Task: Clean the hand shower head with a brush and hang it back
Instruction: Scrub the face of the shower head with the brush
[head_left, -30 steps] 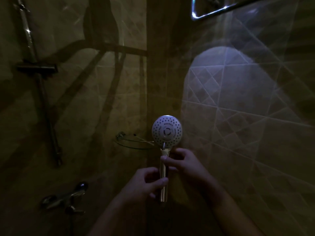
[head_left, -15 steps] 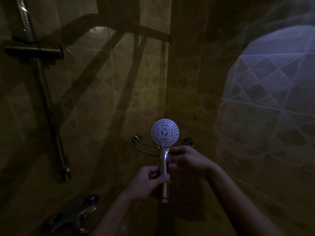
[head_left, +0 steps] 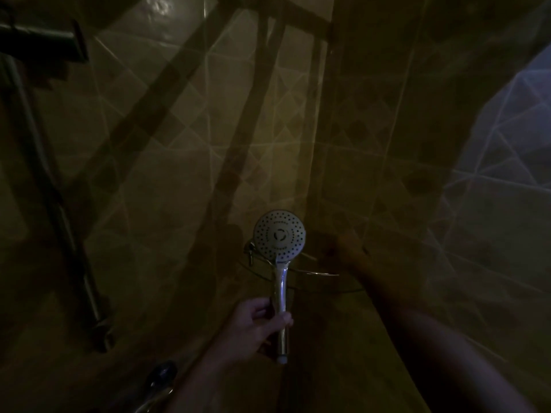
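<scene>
In this dim shower corner my left hand (head_left: 258, 320) grips the chrome handle of the hand shower head (head_left: 279, 235), which stands upright with its round white nozzle face toward me. My right hand (head_left: 347, 248) is stretched forward over the glass corner shelf (head_left: 316, 274), to the right of the shower head and apart from it. That hand is dark and blurred, so its fingers cannot be made out. No brush is visible.
A vertical shower rail (head_left: 56, 204) with a holder bracket (head_left: 44, 43) runs down the left wall. The mixer tap (head_left: 158, 383) sits at the bottom left. Tiled walls meet in the corner behind the shelf.
My right hand has let go of the handle and moved forward and right over the corner shelf. The left hand keeps holding the shower head. The view has tilted down and left.
</scene>
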